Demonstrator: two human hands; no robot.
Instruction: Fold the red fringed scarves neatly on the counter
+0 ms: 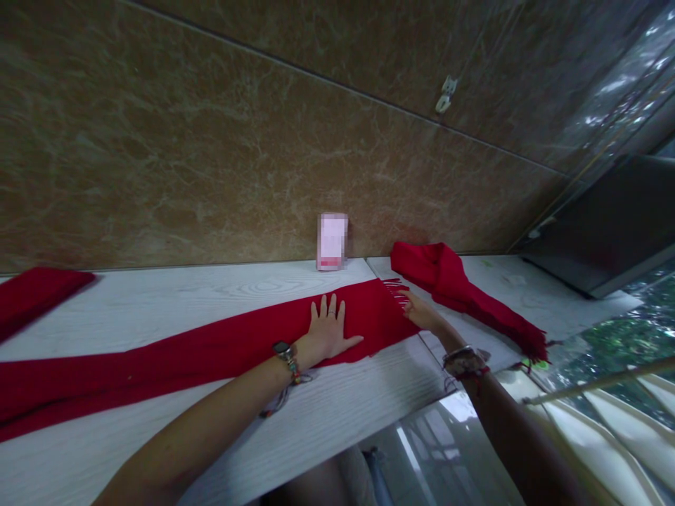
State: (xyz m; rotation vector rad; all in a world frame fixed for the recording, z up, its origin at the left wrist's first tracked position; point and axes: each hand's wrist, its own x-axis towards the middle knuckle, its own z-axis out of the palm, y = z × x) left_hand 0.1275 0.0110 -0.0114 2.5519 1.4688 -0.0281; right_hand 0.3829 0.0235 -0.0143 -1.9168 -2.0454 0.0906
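Observation:
A long red scarf (pixel 232 337) lies spread along the white wood-grain tabletop, its fringed end toward the right. My left hand (pixel 328 334) rests flat on the scarf near that end, fingers spread. At the fringe (pixel 394 289), my right hand (pixel 420 311) has its index finger stretched out over the strands, with the other fingers partly curled and hidden. I see no strand clearly gripped. Just beyond the right hand is a second red scarf (pixel 448 277), loosely folded, its fringe hanging at the table's front edge.
Another folded red cloth (pixel 42 292) lies at the far left. A pink-framed phone-like object (pixel 332 242), its face blurred, leans on the brown marbled wall (pixel 211 154). A dark box-like object (pixel 606 225) stands at the right end of the white table (pixel 316 414).

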